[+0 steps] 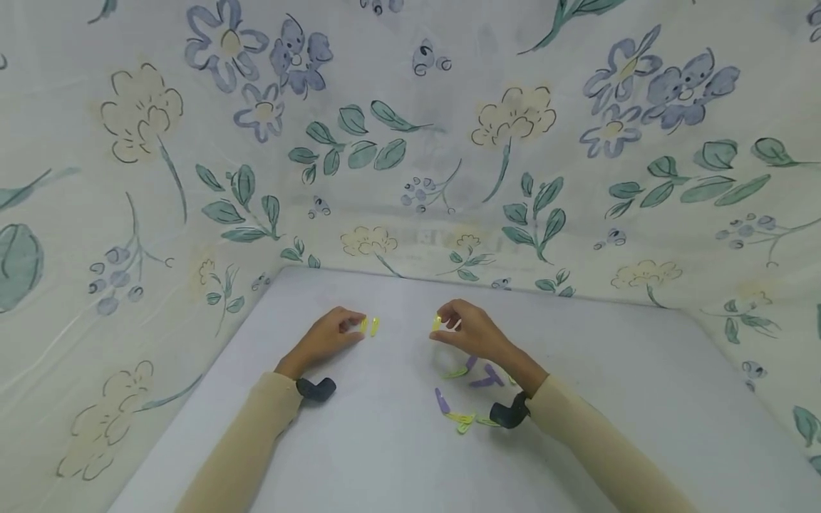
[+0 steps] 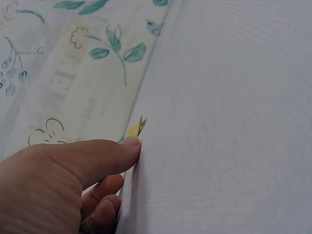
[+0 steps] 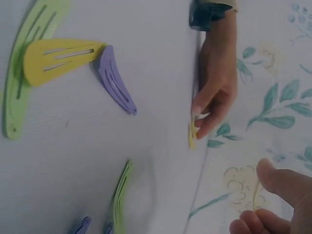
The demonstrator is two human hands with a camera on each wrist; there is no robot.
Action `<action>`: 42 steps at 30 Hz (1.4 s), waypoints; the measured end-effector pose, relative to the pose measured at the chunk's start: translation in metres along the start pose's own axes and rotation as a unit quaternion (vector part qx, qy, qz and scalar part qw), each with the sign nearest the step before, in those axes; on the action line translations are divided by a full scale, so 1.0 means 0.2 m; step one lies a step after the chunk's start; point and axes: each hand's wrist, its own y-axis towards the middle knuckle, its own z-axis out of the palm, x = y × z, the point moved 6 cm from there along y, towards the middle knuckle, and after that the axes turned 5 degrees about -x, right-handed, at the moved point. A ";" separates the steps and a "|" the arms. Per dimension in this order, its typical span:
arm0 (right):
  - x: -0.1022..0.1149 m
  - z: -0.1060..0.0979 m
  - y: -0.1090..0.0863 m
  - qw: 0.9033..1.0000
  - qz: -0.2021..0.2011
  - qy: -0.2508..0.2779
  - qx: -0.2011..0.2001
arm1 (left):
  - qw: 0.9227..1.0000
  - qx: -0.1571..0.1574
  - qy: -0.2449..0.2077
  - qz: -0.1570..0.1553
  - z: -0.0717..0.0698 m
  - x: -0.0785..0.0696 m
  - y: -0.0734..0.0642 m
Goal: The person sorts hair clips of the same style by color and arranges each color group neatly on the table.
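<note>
My left hand (image 1: 328, 335) is at the left middle of the white table, pinching a yellow snap hair clip (image 1: 363, 325) between thumb and fingers. Just right of it lies a second yellow hair clip (image 1: 375, 327). The left wrist view shows the thumb covering most of the pinched clip (image 2: 133, 130). Raised above the table, my right hand (image 1: 476, 333) holds another yellow hair clip (image 1: 437, 323) between thumb and fingertips. From the right wrist, that clip (image 3: 255, 196) appears edge-on as a thin strip.
Below the right hand lies a loose scatter of hair clips: purple ones (image 1: 442, 400), green ones (image 1: 457, 372) and a yellow one (image 3: 61, 58) overlapping a long green one (image 3: 17, 97). Flower-patterned sheeting (image 1: 410, 142) rises behind and beside the white table (image 1: 385, 442).
</note>
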 end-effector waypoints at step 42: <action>0.01 0.46 0.34 0.993 0.098 0.002 0.070 | 1.000 -0.007 -0.003 -0.006 0.00 0.00 0.00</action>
